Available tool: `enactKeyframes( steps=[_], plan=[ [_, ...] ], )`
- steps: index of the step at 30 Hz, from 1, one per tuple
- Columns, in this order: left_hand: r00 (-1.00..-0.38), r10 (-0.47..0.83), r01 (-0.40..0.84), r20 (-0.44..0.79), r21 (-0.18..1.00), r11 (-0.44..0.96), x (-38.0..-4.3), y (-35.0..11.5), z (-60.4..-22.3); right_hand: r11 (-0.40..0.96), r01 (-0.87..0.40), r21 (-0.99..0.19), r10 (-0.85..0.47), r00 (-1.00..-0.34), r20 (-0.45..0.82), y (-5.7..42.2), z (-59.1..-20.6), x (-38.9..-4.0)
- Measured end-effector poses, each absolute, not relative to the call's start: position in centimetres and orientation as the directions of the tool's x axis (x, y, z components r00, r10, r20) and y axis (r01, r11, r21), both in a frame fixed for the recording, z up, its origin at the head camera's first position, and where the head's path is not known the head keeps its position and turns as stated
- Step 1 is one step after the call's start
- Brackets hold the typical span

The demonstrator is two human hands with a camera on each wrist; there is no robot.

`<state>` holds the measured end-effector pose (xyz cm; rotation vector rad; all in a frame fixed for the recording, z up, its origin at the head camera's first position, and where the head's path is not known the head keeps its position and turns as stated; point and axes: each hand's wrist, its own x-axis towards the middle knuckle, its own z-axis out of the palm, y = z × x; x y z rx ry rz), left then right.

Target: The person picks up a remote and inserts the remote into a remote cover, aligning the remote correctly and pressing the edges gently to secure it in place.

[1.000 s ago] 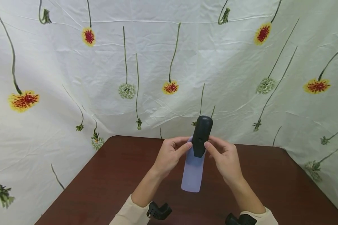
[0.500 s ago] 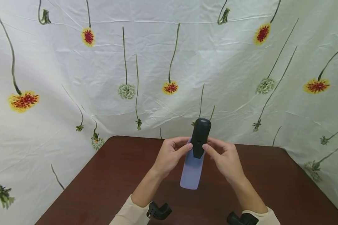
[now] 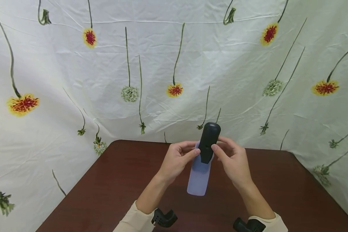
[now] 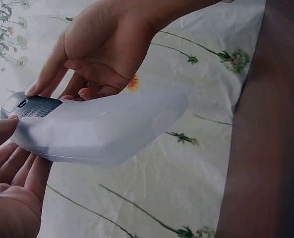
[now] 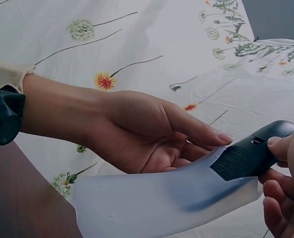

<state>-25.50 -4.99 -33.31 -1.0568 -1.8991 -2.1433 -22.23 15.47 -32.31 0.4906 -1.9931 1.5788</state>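
Note:
In the head view, a black remote control (image 3: 210,137) sits partly inside a translucent pale-violet silicone sleeve (image 3: 198,181), held tilted above the table. Its rounded dark end stands out of the sleeve at the top. My left hand (image 3: 175,162) pinches the left edge, thumb in front and fingers behind. From the right, my right hand (image 3: 235,161) pinches the other edge with its thumb on the remote. The right wrist view shows the remote's textured back patch (image 5: 236,161) at the sleeve's mouth. In the left wrist view, the sleeve's far end (image 4: 172,106) hangs free of both hands.
Below the hands lies a dark reddish-brown table (image 3: 127,187). A white cloth (image 3: 150,64) printed with flowers hangs behind it and along its sides. Both wrists carry black camera mounts (image 3: 164,218) at the cream sleeve cuffs (image 3: 137,219).
The remote and its silicone sleeve have shifted slightly, first left and down, then back right. The right hand's fingers have moved a little higher along the edge. Both hands keep their hold.

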Motion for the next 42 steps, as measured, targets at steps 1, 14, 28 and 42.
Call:
enactKeyframes(
  steps=[1, 14, 28, 42],
  plan=[
    [-0.757, 0.367, 0.492, 0.540, 0.841, -0.224, -25.46, -4.99, -33.29, 0.246, -0.588, -0.771, 0.050, -0.786, 0.616, 15.48, -32.31, -22.23],
    [-0.767, 0.352, 0.490, 0.536, 0.844, -0.217, -25.37, -5.02, -33.17, 0.295, -0.569, -0.767, 0.003, -0.803, 0.597, 15.83, -32.46, -22.25],
    [-0.765, 0.329, 0.504, 0.553, 0.833, -0.228, -25.49, -5.05, -33.19, 0.308, -0.582, -0.752, -0.003, -0.792, 0.611, 15.60, -32.77, -22.45],
    [-0.794, 0.255, 0.504, 0.552, 0.832, -0.234, -25.43, -5.33, -32.92, 0.403, -0.552, -0.730, -0.062, -0.812, 0.581, 15.62, -32.50, -22.27]
  ],
)
